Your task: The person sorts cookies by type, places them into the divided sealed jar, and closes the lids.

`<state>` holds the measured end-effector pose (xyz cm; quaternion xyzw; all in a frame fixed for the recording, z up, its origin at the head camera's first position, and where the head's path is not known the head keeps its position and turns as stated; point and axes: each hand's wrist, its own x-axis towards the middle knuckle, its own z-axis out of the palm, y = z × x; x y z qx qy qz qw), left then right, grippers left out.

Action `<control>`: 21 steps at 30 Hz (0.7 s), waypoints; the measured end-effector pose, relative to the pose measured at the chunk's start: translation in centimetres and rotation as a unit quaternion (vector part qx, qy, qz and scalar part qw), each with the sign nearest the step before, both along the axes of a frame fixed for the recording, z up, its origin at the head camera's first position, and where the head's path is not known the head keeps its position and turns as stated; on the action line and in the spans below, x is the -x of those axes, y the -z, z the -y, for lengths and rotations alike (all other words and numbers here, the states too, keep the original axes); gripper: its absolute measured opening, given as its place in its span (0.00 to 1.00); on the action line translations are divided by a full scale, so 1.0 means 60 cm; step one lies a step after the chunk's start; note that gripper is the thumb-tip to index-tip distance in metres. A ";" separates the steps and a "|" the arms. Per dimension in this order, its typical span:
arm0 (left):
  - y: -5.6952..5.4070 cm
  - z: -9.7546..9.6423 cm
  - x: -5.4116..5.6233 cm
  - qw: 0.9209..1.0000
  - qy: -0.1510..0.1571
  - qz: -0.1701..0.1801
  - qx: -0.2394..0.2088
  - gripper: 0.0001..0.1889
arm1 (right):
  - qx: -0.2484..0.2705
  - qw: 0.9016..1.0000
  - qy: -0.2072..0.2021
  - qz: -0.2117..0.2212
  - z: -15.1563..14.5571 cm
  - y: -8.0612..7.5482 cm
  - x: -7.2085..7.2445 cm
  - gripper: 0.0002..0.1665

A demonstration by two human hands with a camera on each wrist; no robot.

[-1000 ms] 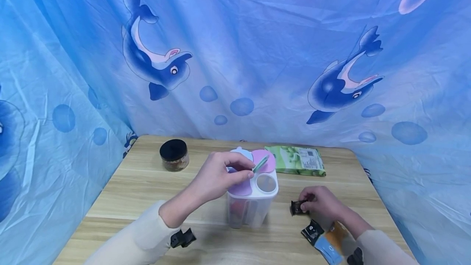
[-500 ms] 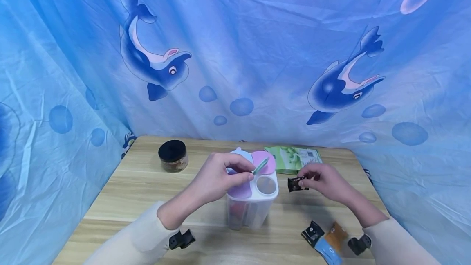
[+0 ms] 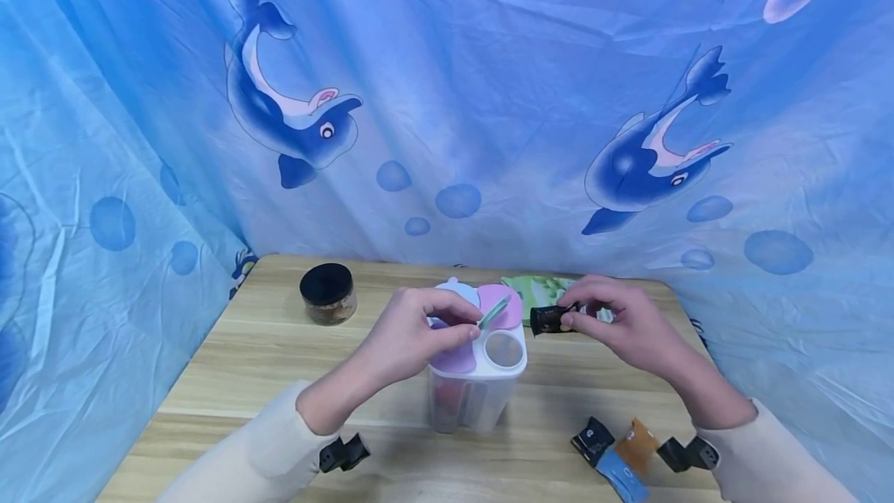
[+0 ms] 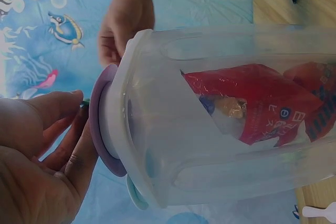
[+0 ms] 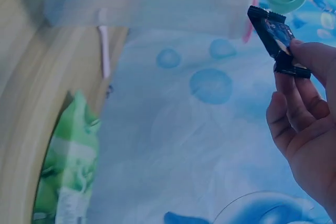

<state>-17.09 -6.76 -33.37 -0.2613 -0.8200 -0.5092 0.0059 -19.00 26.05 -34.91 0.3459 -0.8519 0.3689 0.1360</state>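
Observation:
A clear plastic storage container [image 3: 478, 398] with a white top stands mid-table. Purple, pink and light blue round lids cover three of its openings; the front right round opening [image 3: 504, 349] is uncovered. My left hand [image 3: 412, 328] pinches the green lid [image 3: 494, 312], which is tilted up above the top. Red packets [image 4: 252, 98] show through the container's wall in the left wrist view. Just right of the container, my right hand [image 3: 625, 320] pinches a small black wrapped snack [image 3: 546, 320] by one end, raised near lid height. Its other end points toward the container.
Small black, blue and orange packets [image 3: 625, 474] lie at the front right. A jar [image 3: 328, 293] with a black lid stands at the back left. Behind my right hand lies a green bag [image 3: 534, 287]. A pale stick-like handle [image 5: 104, 45] lies beyond the container.
My right hand has lifted the black wrapped snack from the table and carried it up and away from me, then left toward the container. My left hand stays on the green lid.

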 end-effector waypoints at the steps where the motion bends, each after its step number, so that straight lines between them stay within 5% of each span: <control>1: 0.000 0.000 0.000 1.000 0.001 0.000 0.000 0.07 | 0.004 1.000 -0.001 -0.001 0.003 -0.005 -0.002 0.19; 10: -0.001 -0.001 0.000 1.000 -0.001 0.001 0.002 0.06 | 0.022 0.998 -0.048 0.022 0.040 -0.030 -0.013 0.17; 21: -0.002 -0.001 0.000 1.000 -0.001 -0.006 0.000 0.07 | -0.002 0.995 -0.095 0.028 0.075 -0.022 -0.006 0.12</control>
